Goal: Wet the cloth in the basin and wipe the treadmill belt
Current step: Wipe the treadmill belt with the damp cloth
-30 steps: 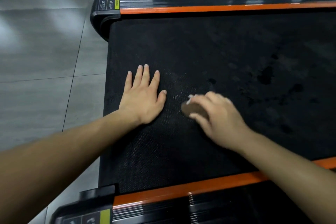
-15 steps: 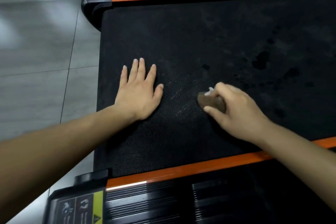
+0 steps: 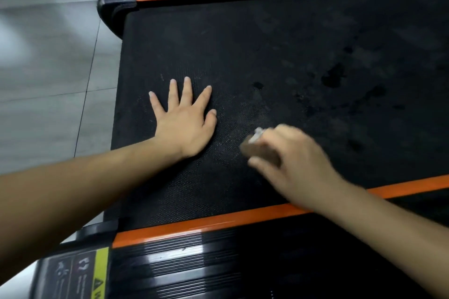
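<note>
Left hand lies flat, fingers splayed, on the black treadmill belt near its left end, beside the grey tiled floor. Right hand clutches a wadded brown cloth against the belt, its blurred end poking leftward. Orange side rails border open belt stretching right.
</note>
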`<state>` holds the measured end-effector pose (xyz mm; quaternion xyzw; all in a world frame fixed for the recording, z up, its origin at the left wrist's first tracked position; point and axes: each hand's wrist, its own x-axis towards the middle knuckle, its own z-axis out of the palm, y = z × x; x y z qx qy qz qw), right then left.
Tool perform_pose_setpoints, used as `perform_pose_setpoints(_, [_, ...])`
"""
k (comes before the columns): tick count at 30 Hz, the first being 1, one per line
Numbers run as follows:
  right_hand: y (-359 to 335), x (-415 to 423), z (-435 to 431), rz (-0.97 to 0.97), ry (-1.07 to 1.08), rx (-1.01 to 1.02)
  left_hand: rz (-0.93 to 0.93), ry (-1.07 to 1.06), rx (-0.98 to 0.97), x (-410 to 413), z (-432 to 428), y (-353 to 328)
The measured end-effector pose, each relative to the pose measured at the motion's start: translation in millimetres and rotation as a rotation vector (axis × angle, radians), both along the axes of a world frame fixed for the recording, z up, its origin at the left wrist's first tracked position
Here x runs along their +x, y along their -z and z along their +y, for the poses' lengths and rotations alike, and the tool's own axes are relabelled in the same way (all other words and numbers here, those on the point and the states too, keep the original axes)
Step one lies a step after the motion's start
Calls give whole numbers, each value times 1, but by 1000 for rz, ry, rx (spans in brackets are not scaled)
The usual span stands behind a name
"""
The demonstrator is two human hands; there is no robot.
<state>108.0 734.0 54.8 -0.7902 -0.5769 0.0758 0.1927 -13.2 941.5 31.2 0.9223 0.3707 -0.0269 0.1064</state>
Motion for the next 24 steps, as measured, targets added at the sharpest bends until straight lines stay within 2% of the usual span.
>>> perform_pose_setpoints(2, [-1, -16, -1, 3, -92, -64, -6, -14, 12, 2, -2, 1])
perform_pose_setpoints(4, [1, -8, 0, 23, -71, -77, -5, -23, 25, 2, -3, 2])
perform_pose_setpoints(8, [7, 14, 4, -116, -103, -30, 4, -28, 21, 3, -3, 1])
perform_pose_setpoints(10, [10, 50, 15, -100, 24, -11, 7, -26, 8, 3, -3, 0])
perform_pose_setpoints(13, [8, 95, 37, -1, 364, 41, -2, -38, -9, 6, -3, 0])
perform_pose_setpoints(14, [9, 90, 43, 5, 368, 76, -8, -45, -10, 8, -4, 0])
perform_pose_setpoints(17, [14, 35, 44, -25, 62, 100, -18, -58, 7, 12, -4, 2])
perform_pose_setpoints(19, [15, 32, 40, -54, -45, 81, -13, -56, 13, 11, -4, 2])
perform_pose_setpoints(21, [12, 64, 52, -105, 31, 102, -8, -55, 12, 11, -4, 2])
perform_pose_setpoints(24, [12, 114, 85, -66, 366, 134, -4, -65, 27, 11, -8, 2])
